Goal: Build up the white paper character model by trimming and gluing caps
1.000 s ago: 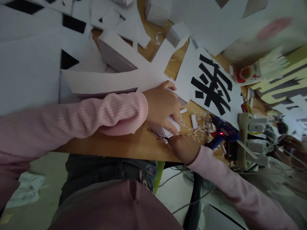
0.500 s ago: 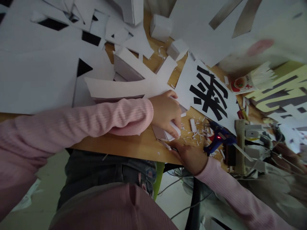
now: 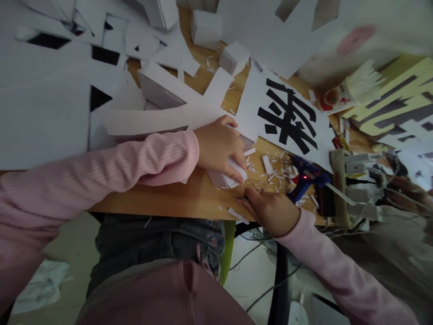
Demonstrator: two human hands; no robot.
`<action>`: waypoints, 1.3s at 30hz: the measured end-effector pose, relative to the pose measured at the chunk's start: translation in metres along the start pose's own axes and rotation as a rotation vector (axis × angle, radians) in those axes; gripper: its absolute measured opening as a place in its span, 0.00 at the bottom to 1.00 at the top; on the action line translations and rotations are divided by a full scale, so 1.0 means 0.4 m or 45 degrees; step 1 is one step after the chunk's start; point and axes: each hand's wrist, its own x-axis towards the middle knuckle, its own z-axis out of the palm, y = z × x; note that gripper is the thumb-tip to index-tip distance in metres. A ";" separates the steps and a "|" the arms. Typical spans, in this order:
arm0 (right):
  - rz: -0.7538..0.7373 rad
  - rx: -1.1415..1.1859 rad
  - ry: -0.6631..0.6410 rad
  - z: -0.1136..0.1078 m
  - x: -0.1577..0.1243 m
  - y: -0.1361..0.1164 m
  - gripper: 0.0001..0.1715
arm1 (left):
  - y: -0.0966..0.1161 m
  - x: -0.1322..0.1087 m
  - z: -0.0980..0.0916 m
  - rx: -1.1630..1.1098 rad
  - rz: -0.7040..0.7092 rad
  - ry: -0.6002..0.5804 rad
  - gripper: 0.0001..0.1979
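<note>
My left hand (image 3: 221,149) is closed over the end of a white foam-board shape (image 3: 145,119) with raised side walls, its fingers pressing a small white block end (image 3: 235,174) near the table's front edge. To the right, my right hand (image 3: 269,210) is pinched around a thin blade-like tool; only its narrow tip (image 3: 241,198) shows, pointing left, apart from the board. A loose white strip (image 3: 237,215) lies just below that tip. The rest of the tool is hidden in my fingers.
A blue hot glue gun (image 3: 306,178) with a red light lies right of white scraps (image 3: 267,164). Beyond are a power strip (image 3: 340,189) with cables, a sheet with a black character (image 3: 287,115), a paper cup (image 3: 348,92) and white blocks (image 3: 206,29).
My right hand has drawn back from the board's end, and a white strip now lies loose on the table edge. My left hand keeps its hold. The whole view has shifted slightly.
</note>
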 end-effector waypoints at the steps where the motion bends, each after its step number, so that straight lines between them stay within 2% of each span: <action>1: 0.035 -0.014 -0.053 0.003 0.007 -0.003 0.27 | 0.000 0.000 0.000 0.005 -0.001 0.002 0.17; 4: 0.097 -0.025 -0.176 0.014 0.015 -0.008 0.26 | 0.002 0.003 -0.002 0.030 -0.034 -0.024 0.16; 8: 0.143 -0.034 -0.216 0.019 0.018 -0.018 0.28 | 0.000 0.010 -0.004 0.008 -0.038 -0.074 0.16; 15: 0.189 0.057 -0.374 0.008 0.040 -0.033 0.29 | -0.008 0.010 0.002 0.014 0.000 -0.038 0.17; 21: 0.230 0.090 -0.346 0.002 0.070 -0.046 0.29 | 0.007 0.006 -0.008 0.042 -0.047 -0.080 0.16; 26: 0.250 0.122 -0.418 -0.008 0.092 -0.057 0.26 | 0.010 0.004 -0.009 0.055 -0.049 -0.067 0.17; 31: 0.240 0.229 -0.441 -0.011 0.083 -0.050 0.22 | 0.006 0.005 -0.008 0.057 -0.008 -0.055 0.19; 36: 0.228 0.324 -0.533 -0.004 0.068 -0.032 0.21 | 0.003 0.004 -0.006 0.045 -0.021 -0.049 0.19; 39: 0.164 0.388 -0.466 0.006 0.062 -0.014 0.21 | 0.004 0.004 -0.004 0.060 -0.019 -0.041 0.19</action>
